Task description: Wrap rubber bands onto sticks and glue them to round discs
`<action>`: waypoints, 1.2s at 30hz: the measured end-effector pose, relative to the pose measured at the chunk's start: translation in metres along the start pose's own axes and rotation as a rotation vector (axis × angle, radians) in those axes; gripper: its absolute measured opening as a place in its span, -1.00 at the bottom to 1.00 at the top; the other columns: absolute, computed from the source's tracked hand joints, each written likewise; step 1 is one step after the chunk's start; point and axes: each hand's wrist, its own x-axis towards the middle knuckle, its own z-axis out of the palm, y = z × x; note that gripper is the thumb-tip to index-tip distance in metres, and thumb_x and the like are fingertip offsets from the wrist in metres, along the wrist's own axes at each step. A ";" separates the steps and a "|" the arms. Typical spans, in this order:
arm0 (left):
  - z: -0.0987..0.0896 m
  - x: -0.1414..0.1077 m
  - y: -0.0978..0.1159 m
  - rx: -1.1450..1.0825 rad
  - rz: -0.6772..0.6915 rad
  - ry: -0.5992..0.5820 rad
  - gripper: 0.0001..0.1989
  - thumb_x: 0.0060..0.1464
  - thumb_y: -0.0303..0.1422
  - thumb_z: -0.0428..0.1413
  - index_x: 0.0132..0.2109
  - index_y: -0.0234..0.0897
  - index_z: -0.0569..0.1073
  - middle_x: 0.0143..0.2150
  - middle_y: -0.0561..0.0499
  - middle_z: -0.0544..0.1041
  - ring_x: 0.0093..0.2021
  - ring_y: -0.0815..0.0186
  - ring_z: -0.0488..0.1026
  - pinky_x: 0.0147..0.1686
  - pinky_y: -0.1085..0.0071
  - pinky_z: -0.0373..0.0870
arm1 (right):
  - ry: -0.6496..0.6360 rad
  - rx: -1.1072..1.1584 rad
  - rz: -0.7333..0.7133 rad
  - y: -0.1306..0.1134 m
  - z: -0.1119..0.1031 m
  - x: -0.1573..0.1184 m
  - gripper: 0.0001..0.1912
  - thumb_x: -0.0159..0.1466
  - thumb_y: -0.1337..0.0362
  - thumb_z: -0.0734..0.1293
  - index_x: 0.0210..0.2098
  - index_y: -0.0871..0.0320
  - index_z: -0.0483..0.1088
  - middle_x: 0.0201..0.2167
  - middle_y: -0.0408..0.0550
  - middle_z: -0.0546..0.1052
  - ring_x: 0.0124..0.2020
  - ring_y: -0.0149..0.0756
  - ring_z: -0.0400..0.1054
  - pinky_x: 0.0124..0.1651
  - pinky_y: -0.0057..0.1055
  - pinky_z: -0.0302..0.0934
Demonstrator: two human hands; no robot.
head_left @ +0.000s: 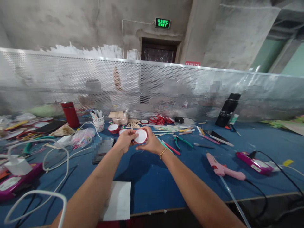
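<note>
Above the blue table, a small round disc with a white face and red rim [141, 136] is held up between my two hands. My right hand [153, 143] curls round its right side, thumb below and fingers above. At the disc's left edge, the fingers of my left hand [125, 139] are pinched together against the rim. Partly hidden behind the left hand is another white-faced disc [122, 131]. Just beyond, a red-rimmed round piece [113, 128] rests on the table, and a pile of similar red pieces [160, 119] lies farther back.
On the right lie a pink glue gun [223, 169], a purple power strip [255, 163] and a black bottle [228, 110]. Green-handled pliers [181, 142] are beyond my right hand. Left are a red thermos [70, 114], a pen cup [98, 123] and looped white cable [67, 158]. Perforated metal [152, 85] screens the back.
</note>
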 end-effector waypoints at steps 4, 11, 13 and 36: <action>-0.001 -0.001 0.002 -0.024 0.035 0.024 -0.69 -0.30 -0.37 0.32 -0.35 -0.36 0.43 -0.51 0.06 0.45 -0.53 0.43 0.38 -0.53 0.49 0.39 | 0.017 0.047 0.008 0.003 0.003 -0.001 -0.09 -0.20 0.09 0.54 0.07 0.11 0.11 -0.03 0.01 0.34 -0.03 -0.19 0.27 0.01 -0.24 0.18; -0.001 0.001 0.001 -0.016 0.051 0.066 -0.70 -0.30 -0.36 0.31 -0.35 -0.36 0.44 -0.52 0.05 0.45 -0.52 0.42 0.39 -0.53 0.49 0.37 | 0.114 0.119 0.057 0.008 0.014 0.001 -0.28 -0.13 0.14 0.51 -0.03 0.12 0.20 -0.10 -0.03 0.39 -0.12 -0.25 0.31 -0.04 -0.27 0.22; -0.001 0.001 0.001 -0.014 0.049 0.062 -0.69 -0.31 -0.35 0.31 -0.35 -0.35 0.44 -0.52 0.05 0.45 -0.51 0.42 0.39 -0.53 0.48 0.37 | 0.099 0.229 0.082 0.012 0.018 0.002 -0.29 -0.13 0.15 0.51 -0.04 0.11 0.21 -0.11 -0.04 0.40 -0.13 -0.28 0.32 -0.07 -0.31 0.25; -0.002 0.001 0.000 0.063 0.113 0.089 -0.69 -0.33 -0.36 0.30 -0.37 -0.35 0.41 -0.53 0.10 0.41 -0.53 0.44 0.35 -0.49 0.46 0.38 | -0.114 0.203 0.033 0.009 0.010 0.000 -0.12 -0.13 0.19 0.52 0.14 0.16 0.14 0.07 0.03 0.35 0.07 -0.20 0.24 0.15 -0.23 0.09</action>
